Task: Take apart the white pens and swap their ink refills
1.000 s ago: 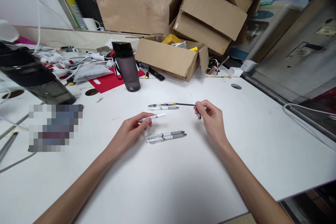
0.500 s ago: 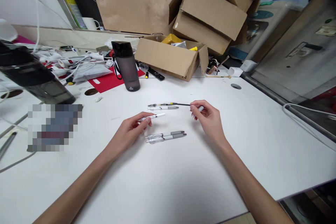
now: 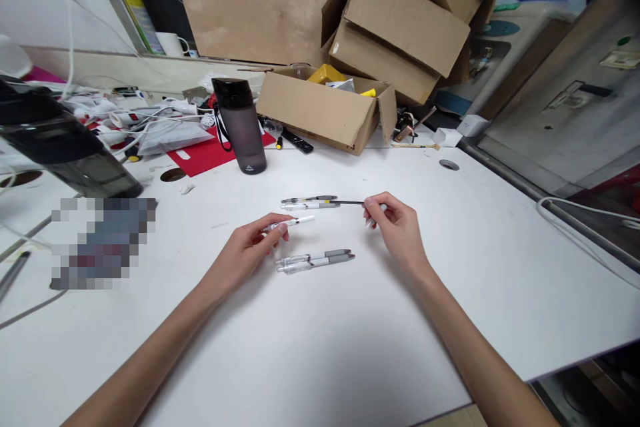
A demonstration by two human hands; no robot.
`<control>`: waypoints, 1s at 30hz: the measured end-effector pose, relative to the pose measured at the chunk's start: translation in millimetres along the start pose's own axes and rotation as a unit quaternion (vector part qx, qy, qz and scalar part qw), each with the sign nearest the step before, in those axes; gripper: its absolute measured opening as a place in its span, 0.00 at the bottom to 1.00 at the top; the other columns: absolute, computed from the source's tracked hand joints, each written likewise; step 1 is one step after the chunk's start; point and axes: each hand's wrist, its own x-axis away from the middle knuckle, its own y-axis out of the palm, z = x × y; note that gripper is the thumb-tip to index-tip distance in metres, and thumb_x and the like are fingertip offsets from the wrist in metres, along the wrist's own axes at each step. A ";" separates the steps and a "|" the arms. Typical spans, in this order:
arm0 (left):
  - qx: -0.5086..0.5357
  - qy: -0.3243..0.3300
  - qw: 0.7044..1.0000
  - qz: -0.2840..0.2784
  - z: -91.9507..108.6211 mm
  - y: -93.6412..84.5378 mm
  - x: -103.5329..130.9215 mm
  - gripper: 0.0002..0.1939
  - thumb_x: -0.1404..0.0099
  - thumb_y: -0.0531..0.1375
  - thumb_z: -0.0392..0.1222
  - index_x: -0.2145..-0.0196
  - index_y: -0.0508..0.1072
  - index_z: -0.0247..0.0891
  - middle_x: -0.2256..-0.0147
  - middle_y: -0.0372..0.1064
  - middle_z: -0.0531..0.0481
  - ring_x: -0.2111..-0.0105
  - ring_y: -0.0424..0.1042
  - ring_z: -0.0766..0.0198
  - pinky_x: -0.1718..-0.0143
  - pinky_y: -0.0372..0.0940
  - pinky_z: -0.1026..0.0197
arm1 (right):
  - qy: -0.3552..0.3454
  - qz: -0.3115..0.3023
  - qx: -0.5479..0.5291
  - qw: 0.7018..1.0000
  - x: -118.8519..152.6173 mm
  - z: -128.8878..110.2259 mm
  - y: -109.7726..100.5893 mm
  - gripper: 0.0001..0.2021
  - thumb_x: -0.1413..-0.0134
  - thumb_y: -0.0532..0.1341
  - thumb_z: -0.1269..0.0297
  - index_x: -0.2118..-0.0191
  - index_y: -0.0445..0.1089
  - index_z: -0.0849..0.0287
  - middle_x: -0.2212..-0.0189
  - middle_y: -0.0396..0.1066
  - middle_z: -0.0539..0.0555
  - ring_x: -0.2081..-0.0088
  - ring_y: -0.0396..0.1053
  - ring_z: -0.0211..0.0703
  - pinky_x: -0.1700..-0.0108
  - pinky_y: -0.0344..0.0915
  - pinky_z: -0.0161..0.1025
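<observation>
My left hand (image 3: 263, 240) is closed around a white pen barrel (image 3: 301, 220), its bare end pointing right. Across from it, my right hand (image 3: 397, 227) pinches a thin dark pen refill (image 3: 349, 203) that sticks out to the left. A grey pen piece (image 3: 369, 221) is also held in those fingers, partly hidden by them. Two pens (image 3: 311, 206) with grey grips lie just behind the hands, and the refill's left end overlaps them in view. Closer to me, two more white-and-grey pens (image 3: 320, 261) lie side by side on the white table (image 3: 320, 340).
A dark water bottle (image 3: 243, 127) stands behind my left hand, near a remote control (image 3: 299, 141) and an open cardboard box (image 3: 320, 105). Another bottle (image 3: 70, 147) leans in at left, by tangled cables. A metal cabinet (image 3: 560, 127) borders the right side.
My right hand has shifted slightly right, and the refill's left end has dropped a little in view. My left hand and the pens on the table look unmoved.
</observation>
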 end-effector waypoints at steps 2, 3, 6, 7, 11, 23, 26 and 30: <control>0.000 0.001 1.000 0.001 -0.3 -0.1 -0.3 0.20 0.27 0.55 0.57 0.47 0.75 0.45 0.64 0.74 0.50 0.69 0.66 0.60 0.68 0.59 0.62 | 0.001 0.005 0.003 1.000 0.2 -0.9 -0.6 0.19 0.38 0.62 0.48 0.72 0.70 0.56 0.75 0.68 0.50 0.74 0.62 0.39 0.69 0.61 0.38; 0.001 0.001 1.000 0.001 -0.4 -0.2 -0.4 0.20 0.27 0.55 0.57 0.47 0.75 0.45 0.64 0.75 0.50 0.69 0.66 0.60 0.68 0.59 0.62 | 0.002 0.009 0.007 1.000 0.4 -1.3 -0.8 0.20 0.37 0.61 0.47 0.74 0.69 0.56 0.77 0.67 0.49 0.75 0.61 0.38 0.69 0.60 0.38; 0.004 0.001 1.000 -0.001 -0.4 -0.6 -0.3 0.19 0.27 0.55 0.56 0.47 0.75 0.45 0.64 0.74 0.50 0.68 0.65 0.61 0.67 0.59 0.62 | 0.010 0.021 0.018 1.000 1.2 -1.8 -1.3 0.24 0.36 0.59 0.45 0.78 0.68 0.57 0.80 0.64 0.49 0.76 0.59 0.38 0.71 0.56 0.38; 0.005 0.001 1.000 -0.001 -0.2 -0.6 -0.2 0.19 0.27 0.55 0.56 0.48 0.75 0.45 0.64 0.74 0.51 0.68 0.65 0.61 0.67 0.59 0.62 | 0.014 0.025 0.021 0.999 1.5 -1.9 -1.4 0.26 0.36 0.59 0.45 0.79 0.67 0.57 0.81 0.63 0.49 0.77 0.58 0.38 0.71 0.56 0.38; 0.019 0.000 1.000 -0.004 0.8 -0.7 0.2 0.18 0.27 0.55 0.56 0.49 0.75 0.45 0.64 0.74 0.51 0.67 0.65 0.61 0.65 0.59 0.62 | 0.024 0.043 0.026 0.998 2.1 -2.2 -2.3 0.29 0.37 0.59 0.42 0.83 0.67 0.57 0.84 0.61 0.50 0.78 0.59 0.38 0.72 0.57 0.39; 0.040 0.002 0.999 0.002 -1.0 -2.6 -2.2 0.19 0.27 0.55 0.56 0.50 0.77 0.45 0.62 0.73 0.49 0.67 0.65 0.60 0.63 0.60 0.60 | 0.017 -0.002 -0.010 1.000 -3.2 1.6 -3.2 0.15 0.41 0.65 0.49 0.68 0.72 0.56 0.71 0.70 0.50 0.72 0.63 0.39 0.68 0.64 0.37; 0.059 -0.008 0.998 0.014 -2.9 -3.8 -3.3 0.18 0.28 0.56 0.56 0.52 0.78 0.44 0.63 0.72 0.49 0.67 0.65 0.61 0.64 0.60 0.60 | 0.020 -0.024 -0.011 0.999 -2.8 0.6 -2.6 0.12 0.43 0.67 0.52 0.64 0.73 0.55 0.66 0.71 0.51 0.71 0.64 0.38 0.68 0.65 0.37; 0.080 -0.020 0.996 0.021 -2.0 -4.9 -4.4 0.17 0.28 0.56 0.56 0.56 0.79 0.43 0.63 0.72 0.49 0.66 0.66 0.61 0.64 0.61 0.60 | 0.022 -0.039 0.002 0.999 -2.8 -0.1 -3.1 0.10 0.42 0.66 0.54 0.62 0.74 0.55 0.66 0.71 0.50 0.71 0.64 0.38 0.67 0.64 0.37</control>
